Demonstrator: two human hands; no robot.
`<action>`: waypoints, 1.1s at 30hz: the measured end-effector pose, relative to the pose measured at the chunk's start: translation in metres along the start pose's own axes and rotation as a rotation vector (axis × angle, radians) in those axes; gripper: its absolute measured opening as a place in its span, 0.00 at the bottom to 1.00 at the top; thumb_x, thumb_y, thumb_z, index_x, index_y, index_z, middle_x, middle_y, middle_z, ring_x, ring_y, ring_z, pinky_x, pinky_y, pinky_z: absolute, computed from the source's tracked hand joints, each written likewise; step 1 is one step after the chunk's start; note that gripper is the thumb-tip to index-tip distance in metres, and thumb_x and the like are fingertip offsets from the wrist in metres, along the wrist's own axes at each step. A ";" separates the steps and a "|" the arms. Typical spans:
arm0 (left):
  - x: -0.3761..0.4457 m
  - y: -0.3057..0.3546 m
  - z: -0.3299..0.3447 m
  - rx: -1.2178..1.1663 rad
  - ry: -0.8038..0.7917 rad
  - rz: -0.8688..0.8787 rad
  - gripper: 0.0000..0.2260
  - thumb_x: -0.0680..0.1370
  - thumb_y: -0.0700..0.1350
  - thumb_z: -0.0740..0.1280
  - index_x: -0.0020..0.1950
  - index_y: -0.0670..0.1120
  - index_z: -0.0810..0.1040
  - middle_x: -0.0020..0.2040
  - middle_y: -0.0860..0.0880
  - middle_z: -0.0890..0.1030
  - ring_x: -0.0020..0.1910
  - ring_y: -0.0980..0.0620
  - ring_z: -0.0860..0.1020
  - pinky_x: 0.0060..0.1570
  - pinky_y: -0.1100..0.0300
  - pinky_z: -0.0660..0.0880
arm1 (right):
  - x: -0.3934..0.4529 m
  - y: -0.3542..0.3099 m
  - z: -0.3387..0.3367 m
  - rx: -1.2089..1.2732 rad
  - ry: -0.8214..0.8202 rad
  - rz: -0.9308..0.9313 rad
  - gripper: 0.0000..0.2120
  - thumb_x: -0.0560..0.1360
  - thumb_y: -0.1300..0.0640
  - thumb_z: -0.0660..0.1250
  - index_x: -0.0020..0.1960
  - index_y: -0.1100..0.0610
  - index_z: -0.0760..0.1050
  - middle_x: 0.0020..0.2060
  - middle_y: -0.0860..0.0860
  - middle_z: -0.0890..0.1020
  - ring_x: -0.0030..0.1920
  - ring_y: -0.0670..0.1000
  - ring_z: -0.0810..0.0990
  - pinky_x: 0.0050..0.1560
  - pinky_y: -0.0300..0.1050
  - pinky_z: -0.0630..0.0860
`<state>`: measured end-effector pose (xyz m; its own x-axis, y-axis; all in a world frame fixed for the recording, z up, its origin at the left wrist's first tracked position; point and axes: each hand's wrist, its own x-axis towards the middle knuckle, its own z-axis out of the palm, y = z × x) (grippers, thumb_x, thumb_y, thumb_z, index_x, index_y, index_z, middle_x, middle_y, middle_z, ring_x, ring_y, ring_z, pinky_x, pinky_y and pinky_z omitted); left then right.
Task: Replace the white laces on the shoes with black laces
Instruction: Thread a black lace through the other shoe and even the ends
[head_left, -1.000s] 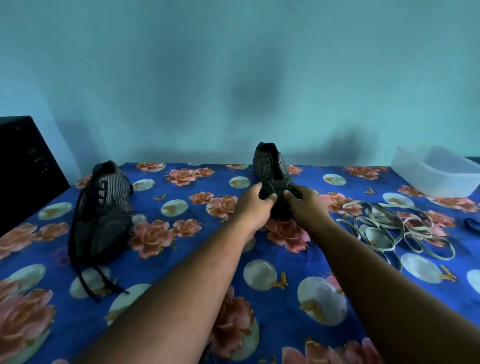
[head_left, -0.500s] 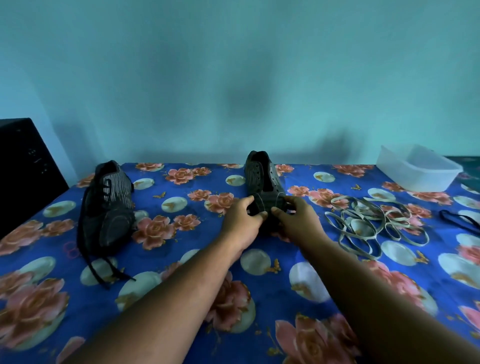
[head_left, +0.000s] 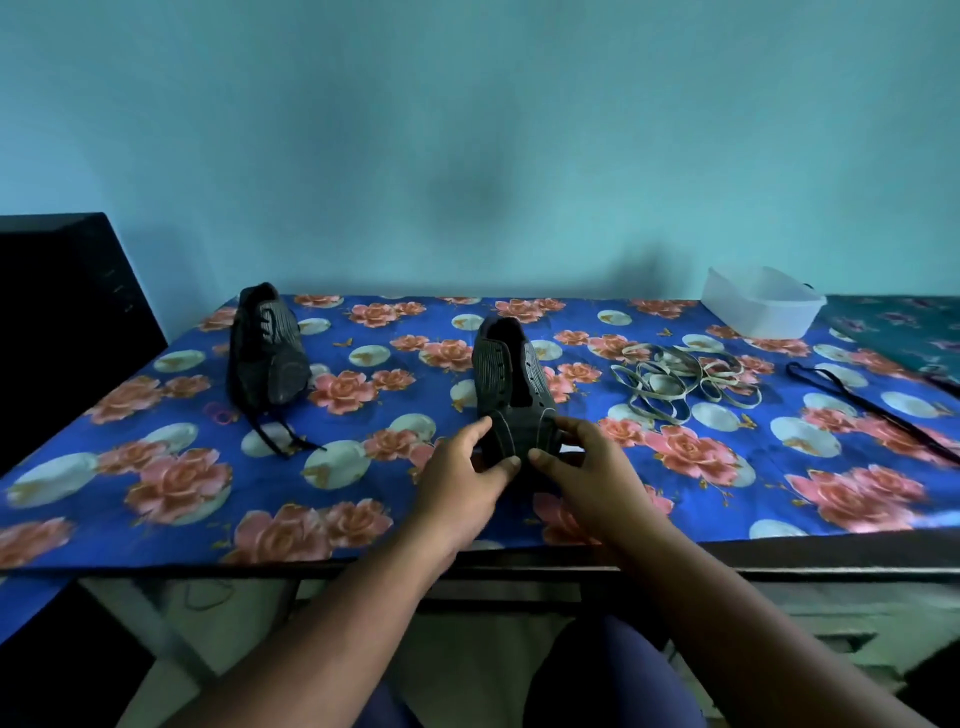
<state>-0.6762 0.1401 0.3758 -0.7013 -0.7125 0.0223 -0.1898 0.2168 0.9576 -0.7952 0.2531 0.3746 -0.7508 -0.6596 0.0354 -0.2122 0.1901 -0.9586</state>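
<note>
At frame center on the floral tablecloth (head_left: 156, 499), your left hand (head_left: 457, 488) and right hand (head_left: 587, 478) grasp the unlaced shoe's (head_left: 511, 374) toe; next, probably fetch the black lace (head_left: 872, 410) at right, past the discarded white laces (head_left: 680, 382).

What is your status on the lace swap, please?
Both hands, left and right, grip unlaced shoe at toe. Other shoe laced black. White laces heaped right; black lace beyond. Nothing in the way.

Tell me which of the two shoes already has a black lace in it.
The left shoe, standing apart from the hands: black lace ends trail from it. The held shoe shows bare eyelets.
</note>
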 end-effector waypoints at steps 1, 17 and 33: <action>-0.009 -0.001 0.000 0.006 0.005 0.010 0.28 0.78 0.48 0.74 0.77 0.53 0.70 0.68 0.51 0.77 0.65 0.53 0.78 0.66 0.50 0.76 | -0.009 -0.001 0.000 0.049 -0.022 0.037 0.22 0.78 0.56 0.73 0.69 0.48 0.72 0.55 0.51 0.82 0.44 0.53 0.87 0.35 0.53 0.84; -0.039 0.024 0.006 0.158 0.053 0.153 0.31 0.77 0.49 0.74 0.78 0.52 0.67 0.73 0.52 0.68 0.72 0.52 0.68 0.73 0.52 0.67 | -0.045 -0.009 -0.043 -0.173 -0.004 -0.039 0.17 0.77 0.48 0.73 0.64 0.46 0.75 0.52 0.43 0.81 0.49 0.42 0.83 0.43 0.37 0.77; 0.033 0.058 0.178 0.781 -0.301 0.440 0.29 0.79 0.65 0.65 0.76 0.53 0.69 0.74 0.52 0.69 0.71 0.48 0.69 0.67 0.52 0.70 | -0.024 0.066 -0.257 -0.855 0.356 0.134 0.18 0.77 0.41 0.69 0.63 0.48 0.80 0.58 0.50 0.83 0.60 0.54 0.79 0.55 0.49 0.76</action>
<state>-0.8327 0.2478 0.3806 -0.9465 -0.2823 0.1563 -0.1963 0.8881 0.4155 -0.9518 0.4684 0.3835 -0.9197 -0.3589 0.1594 -0.3919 0.8119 -0.4327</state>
